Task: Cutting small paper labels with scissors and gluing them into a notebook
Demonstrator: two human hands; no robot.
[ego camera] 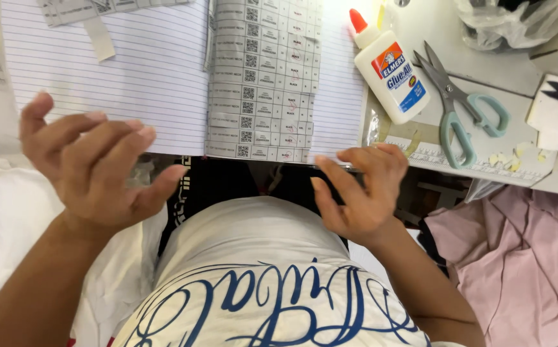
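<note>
Left hand (93, 170): fingers (115, 138) spread loosely and slightly curled, palm facing the body, holding nothing; the hand hovers at the near edge of the open lined notebook (150, 71), and whether the fingertips touch the page cannot be told. Right hand (362, 189): fingers (356, 157) half bent and apart, empty, positioned at the near edge of the notebook, just below the right page. Pasted down the middle of the notebook, beside the spine, is a column of printed label strips (263, 83) with small square code marks; its lowest strip lies between the two hands and slightly above them. More strips (93, 9) lie at the top left of the left page. To the right of the notebook, on the white table (446, 32), a white glue bottle (391, 71) with an orange cap lies tilted, and a pair of scissors with pale green handles (462, 106) lies just beside it. A pink cloth (523, 257) hangs at the lower right, well apart from both hands.
</note>
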